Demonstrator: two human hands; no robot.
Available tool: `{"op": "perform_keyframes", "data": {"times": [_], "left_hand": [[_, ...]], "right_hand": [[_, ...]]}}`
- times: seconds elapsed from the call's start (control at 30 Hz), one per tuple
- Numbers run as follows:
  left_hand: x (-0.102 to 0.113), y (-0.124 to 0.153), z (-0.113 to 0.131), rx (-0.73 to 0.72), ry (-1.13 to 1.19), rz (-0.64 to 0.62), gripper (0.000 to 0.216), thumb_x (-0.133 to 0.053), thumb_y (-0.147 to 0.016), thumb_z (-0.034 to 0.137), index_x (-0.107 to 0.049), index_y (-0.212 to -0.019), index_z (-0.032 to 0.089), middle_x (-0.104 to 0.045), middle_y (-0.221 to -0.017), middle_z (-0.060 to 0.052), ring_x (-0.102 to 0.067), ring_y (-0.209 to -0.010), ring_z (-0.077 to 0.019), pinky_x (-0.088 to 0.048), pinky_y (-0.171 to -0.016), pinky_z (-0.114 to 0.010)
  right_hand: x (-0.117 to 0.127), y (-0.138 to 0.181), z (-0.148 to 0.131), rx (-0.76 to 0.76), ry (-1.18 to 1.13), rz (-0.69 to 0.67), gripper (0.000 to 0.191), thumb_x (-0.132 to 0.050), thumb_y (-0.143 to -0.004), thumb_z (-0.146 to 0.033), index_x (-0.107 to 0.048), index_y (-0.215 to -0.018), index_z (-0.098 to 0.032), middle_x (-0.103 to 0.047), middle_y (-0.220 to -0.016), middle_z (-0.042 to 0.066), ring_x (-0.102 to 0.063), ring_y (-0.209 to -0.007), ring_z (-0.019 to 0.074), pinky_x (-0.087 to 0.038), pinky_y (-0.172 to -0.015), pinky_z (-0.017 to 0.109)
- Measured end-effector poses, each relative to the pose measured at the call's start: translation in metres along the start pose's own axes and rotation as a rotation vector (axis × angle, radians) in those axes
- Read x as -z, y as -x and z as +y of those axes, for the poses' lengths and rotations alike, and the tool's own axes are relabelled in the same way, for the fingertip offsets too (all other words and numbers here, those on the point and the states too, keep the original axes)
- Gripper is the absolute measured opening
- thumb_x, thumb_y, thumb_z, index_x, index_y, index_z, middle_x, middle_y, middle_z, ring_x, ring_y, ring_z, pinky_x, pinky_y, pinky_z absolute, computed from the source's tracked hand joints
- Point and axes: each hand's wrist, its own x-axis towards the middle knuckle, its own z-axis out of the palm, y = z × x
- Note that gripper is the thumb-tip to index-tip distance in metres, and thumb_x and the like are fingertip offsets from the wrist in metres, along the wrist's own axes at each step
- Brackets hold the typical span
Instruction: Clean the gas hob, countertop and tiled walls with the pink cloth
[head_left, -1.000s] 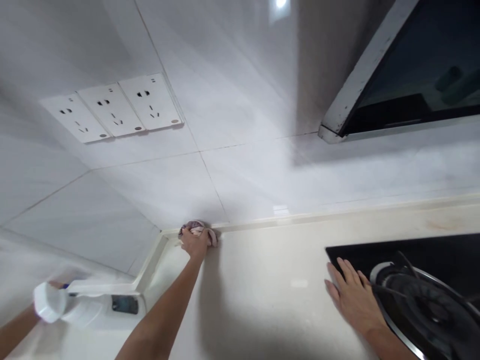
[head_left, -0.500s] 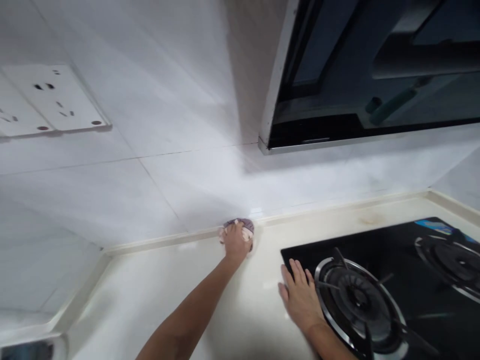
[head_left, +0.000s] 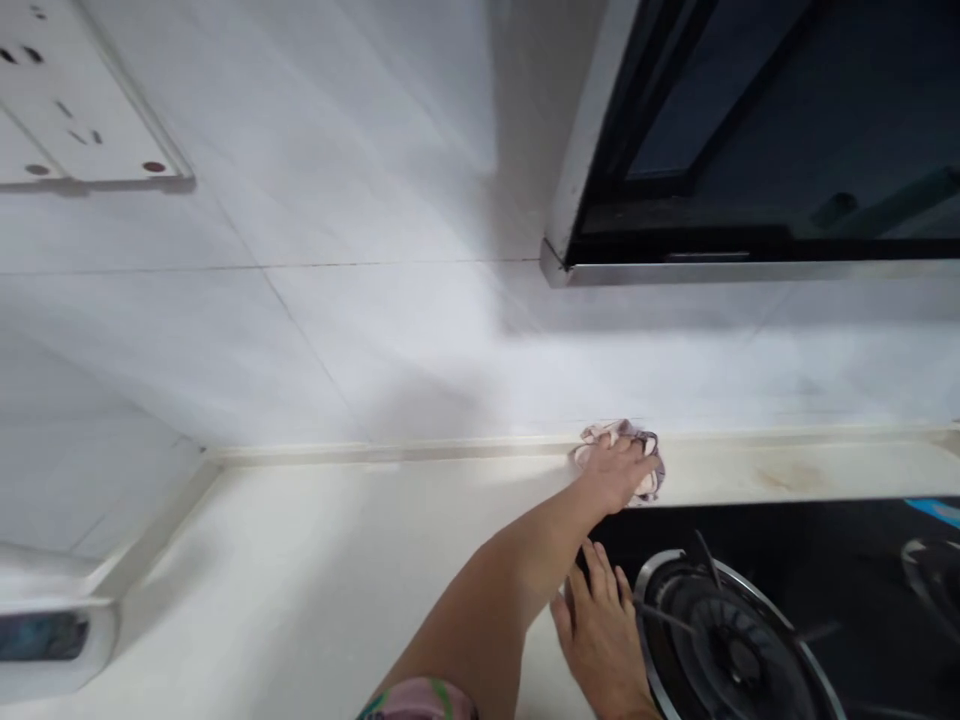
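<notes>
My left hand (head_left: 616,478) presses a crumpled pinkish cloth (head_left: 651,478) with dark markings against the raised lip at the back of the counter, just behind the stove. Its fingers are bent over the cloth, which sticks out on both sides. Below the left forearm, my right hand (head_left: 602,630) lies palm down on the corner of the black gas stove (head_left: 847,590), fingers stretched out and holding nothing. Close beside it is the round burner (head_left: 739,655). The cream counter (head_left: 300,580) extends to the left.
A dark glass-fronted range hood (head_left: 750,150) juts out at upper right. Wall sockets (head_left: 82,110) are at upper left on the white tiled wall (head_left: 375,200). A white object with a dark panel (head_left: 45,640) stands at lower left. A brownish stain (head_left: 791,475) marks the counter behind the stove.
My left hand has slid the cloth to the right along the back edge, from left of the stove to behind it. My right hand stays on the stove corner. The view has shifted.
</notes>
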Motion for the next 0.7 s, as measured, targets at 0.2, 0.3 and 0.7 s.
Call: {"op": "perform_keyframes", "data": {"times": [0.2, 0.3, 0.7], "left_hand": [[0.026, 0.069, -0.035, 0.054, -0.019, 0.002, 0.055, -0.059, -0.098, 0.037, -0.051, -0.15, 0.023, -0.061, -0.147, -0.014, -0.051, -0.136, -0.0328, -0.037, -0.113, -0.053], [0.049, 0.121, -0.058, 0.173, 0.019, 0.015, 0.07, -0.068, -0.091, 0.043, -0.047, -0.154, 0.021, -0.065, -0.139, -0.015, -0.054, -0.132, -0.0346, -0.041, -0.11, -0.053], [0.14, 0.371, -0.165, 0.756, -0.018, 0.123, 0.062, -0.079, -0.079, 0.032, -0.06, -0.137, 0.027, -0.066, -0.138, -0.012, -0.055, -0.136, -0.0322, -0.043, -0.117, -0.048]], "right_hand": [[-0.005, 0.003, 0.006, 0.019, 0.022, 0.036, 0.06, -0.033, -0.106, -0.052, -0.066, -0.142, -0.017, -0.052, -0.159, 0.021, -0.043, -0.152, 0.0367, -0.035, -0.122, 0.058], [-0.007, 0.004, 0.01, 0.042, 0.039, 0.05, 0.06, -0.032, -0.104, -0.05, -0.068, -0.14, -0.017, -0.055, -0.155, 0.022, -0.047, -0.148, 0.0378, -0.038, -0.119, 0.058], [-0.022, 0.013, 0.043, 0.162, 0.003, 0.048, 0.069, -0.042, -0.094, -0.054, -0.048, -0.161, -0.036, -0.057, -0.154, 0.012, -0.05, -0.144, 0.044, -0.047, -0.106, 0.066]]}}
